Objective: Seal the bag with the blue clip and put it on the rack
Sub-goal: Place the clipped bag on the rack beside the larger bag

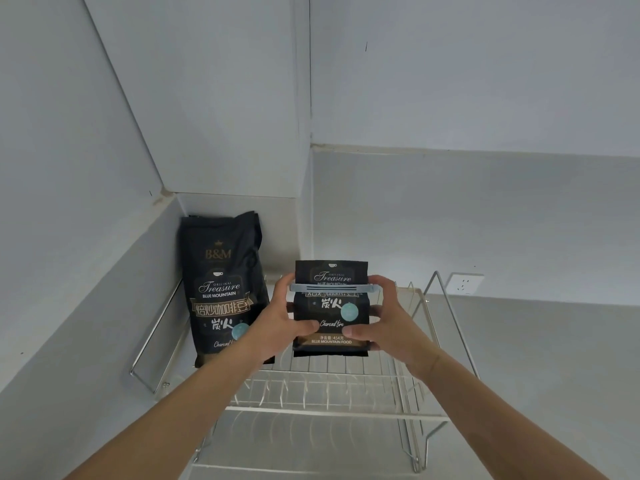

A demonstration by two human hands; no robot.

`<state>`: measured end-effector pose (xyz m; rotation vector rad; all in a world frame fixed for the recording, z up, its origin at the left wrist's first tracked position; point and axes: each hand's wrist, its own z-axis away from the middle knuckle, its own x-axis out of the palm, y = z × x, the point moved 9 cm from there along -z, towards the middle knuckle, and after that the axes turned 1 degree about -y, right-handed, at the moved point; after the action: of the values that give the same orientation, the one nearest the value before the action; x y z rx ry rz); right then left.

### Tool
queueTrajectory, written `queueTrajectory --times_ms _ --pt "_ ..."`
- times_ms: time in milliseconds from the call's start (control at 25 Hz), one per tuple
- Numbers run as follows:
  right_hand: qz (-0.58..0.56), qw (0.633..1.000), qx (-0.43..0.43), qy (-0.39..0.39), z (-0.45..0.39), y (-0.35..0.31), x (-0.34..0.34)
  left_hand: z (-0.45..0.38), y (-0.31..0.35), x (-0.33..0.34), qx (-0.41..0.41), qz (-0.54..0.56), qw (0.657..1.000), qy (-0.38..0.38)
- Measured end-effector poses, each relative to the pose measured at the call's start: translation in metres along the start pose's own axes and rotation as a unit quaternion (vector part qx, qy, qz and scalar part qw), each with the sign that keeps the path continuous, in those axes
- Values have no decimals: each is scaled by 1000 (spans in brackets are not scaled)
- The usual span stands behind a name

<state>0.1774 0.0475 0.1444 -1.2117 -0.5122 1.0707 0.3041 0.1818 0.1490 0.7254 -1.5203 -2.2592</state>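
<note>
A black coffee bag with its top folded down is held upright just above the wire rack. A pale blue clip runs across the bag below the fold. My left hand grips the bag's left side, thumb on the front. My right hand grips the right side, its fingers up by the clip's end. I cannot tell whether the bag's bottom touches the rack.
A second, taller black coffee bag stands on the rack's left part, leaning into the wall corner. The rack has a lower tier and a raised wire side on the right. A wall socket sits behind it.
</note>
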Motion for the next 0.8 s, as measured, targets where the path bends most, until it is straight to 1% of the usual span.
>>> queueTrajectory --times_ms 120,320,440,560,680,800 --pt "1 1000 -11 5 -2 2 2 0 0 0 15 -2 1000 1" --pt "16 1000 -10 -17 0 7 4 3 -12 3 12 -49 998 -40" --pt "30 999 -14 -15 -2 4 5 -2 -11 2 27 -60 998 -24" --pt "84 995 -49 18 -4 -5 3 -6 -5 -3 55 -69 996 12" --pt "133 989 -63 30 -3 -6 5 -7 -5 1 62 -81 995 2" --pt "131 989 -69 17 -2 -4 7 -5 -4 4 51 -70 996 -18"
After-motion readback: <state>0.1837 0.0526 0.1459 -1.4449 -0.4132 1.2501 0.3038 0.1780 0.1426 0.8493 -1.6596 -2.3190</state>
